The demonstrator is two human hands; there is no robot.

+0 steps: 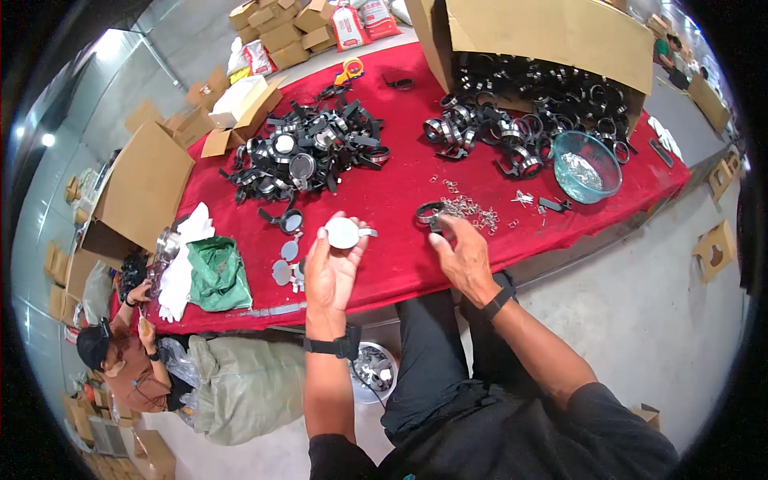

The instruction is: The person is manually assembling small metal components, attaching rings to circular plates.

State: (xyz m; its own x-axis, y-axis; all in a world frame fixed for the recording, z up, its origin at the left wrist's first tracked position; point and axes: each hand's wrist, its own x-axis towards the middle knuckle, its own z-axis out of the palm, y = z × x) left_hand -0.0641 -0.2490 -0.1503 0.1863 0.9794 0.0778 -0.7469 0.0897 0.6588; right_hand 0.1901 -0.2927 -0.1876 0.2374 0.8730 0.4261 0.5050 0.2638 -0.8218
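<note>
My left hand [333,268] is palm up, with a pale round disc [342,234] held in its fingers; a small tab sticks out at the disc's right side. Between the fingertips of my right hand [468,260] is a black ring-shaped part [430,212] with a metal inner rim. The two parts are apart, both above the red cloth. Small wire clips [474,214] lie scattered just past my right hand. Several loose grey discs [282,272] and a black ring with a disc [290,221] lie left of my left hand.
A big heap of black ring parts [300,156] sits far left. An open cardboard box [552,32] spills more rings [520,144] beside a glass bowl [587,168] of small pieces. Green cloth [218,274] lies left; a co-worker [132,368] sits beyond. Below stands a white bucket [392,388].
</note>
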